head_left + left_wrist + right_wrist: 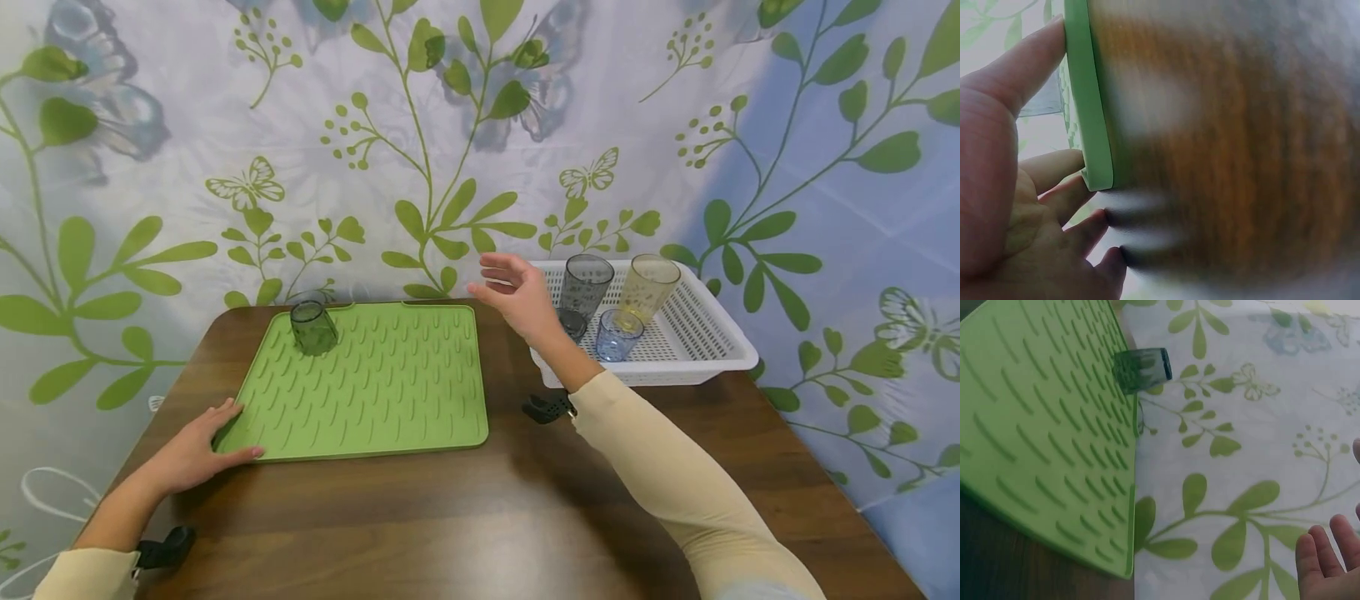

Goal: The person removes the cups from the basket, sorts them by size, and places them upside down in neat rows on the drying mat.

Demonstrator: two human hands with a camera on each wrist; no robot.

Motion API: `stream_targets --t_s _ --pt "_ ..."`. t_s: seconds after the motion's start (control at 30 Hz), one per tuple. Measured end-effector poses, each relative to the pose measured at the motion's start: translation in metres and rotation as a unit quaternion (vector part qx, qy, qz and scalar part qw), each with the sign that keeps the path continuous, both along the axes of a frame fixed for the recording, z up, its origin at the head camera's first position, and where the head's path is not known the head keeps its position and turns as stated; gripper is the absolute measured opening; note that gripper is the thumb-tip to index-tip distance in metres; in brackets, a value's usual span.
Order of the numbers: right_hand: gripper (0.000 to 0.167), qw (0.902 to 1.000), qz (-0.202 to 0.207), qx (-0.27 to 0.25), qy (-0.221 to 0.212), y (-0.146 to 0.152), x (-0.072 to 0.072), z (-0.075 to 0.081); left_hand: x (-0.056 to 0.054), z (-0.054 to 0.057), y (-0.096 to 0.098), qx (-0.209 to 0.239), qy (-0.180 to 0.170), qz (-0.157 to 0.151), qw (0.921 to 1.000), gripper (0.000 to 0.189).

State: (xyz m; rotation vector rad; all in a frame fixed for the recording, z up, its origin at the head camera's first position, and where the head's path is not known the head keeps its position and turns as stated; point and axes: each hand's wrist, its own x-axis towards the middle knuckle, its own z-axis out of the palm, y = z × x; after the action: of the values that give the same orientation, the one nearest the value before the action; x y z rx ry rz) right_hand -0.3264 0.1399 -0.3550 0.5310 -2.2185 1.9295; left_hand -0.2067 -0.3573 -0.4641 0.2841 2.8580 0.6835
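A green ribbed drying mat (367, 383) lies on the brown table. My left hand (193, 446) rests at its front left corner, fingers spread, the thumb along the front edge. The left wrist view shows that hand (1022, 187) close up, with fingertips at the mat's rim (1092, 112). Toward the mat's back left stands a small dark glass (314, 329), also visible in the right wrist view as a tinted glass (1142, 370). Holding nothing, my right hand (521, 300) hovers between mat and basket, its fingers loosely bent.
At the right stands a white perforated basket (705, 367). Inside are a tall grey glass (587, 282), a yellowish glass (651, 287), a small blue glass (619, 336) and a low dark glass (573, 323). A leaf-patterned curtain (450, 125) hangs behind the table (420, 525).
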Motion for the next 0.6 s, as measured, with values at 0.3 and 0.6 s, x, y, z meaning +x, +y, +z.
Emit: stream_targets --t_s 0.3,0.6 --pt "0.054 0.9981 -0.058 0.021 -0.010 0.052 0.012 -0.009 -0.002 0.002 0.002 -0.020 0.009 0.000 0.9998 0.104" --pt "0.054 0.9936 -0.100 0.047 -0.021 0.092 0.020 -0.015 -0.002 0.009 0.007 -0.033 0.017 0.000 0.9993 0.102"
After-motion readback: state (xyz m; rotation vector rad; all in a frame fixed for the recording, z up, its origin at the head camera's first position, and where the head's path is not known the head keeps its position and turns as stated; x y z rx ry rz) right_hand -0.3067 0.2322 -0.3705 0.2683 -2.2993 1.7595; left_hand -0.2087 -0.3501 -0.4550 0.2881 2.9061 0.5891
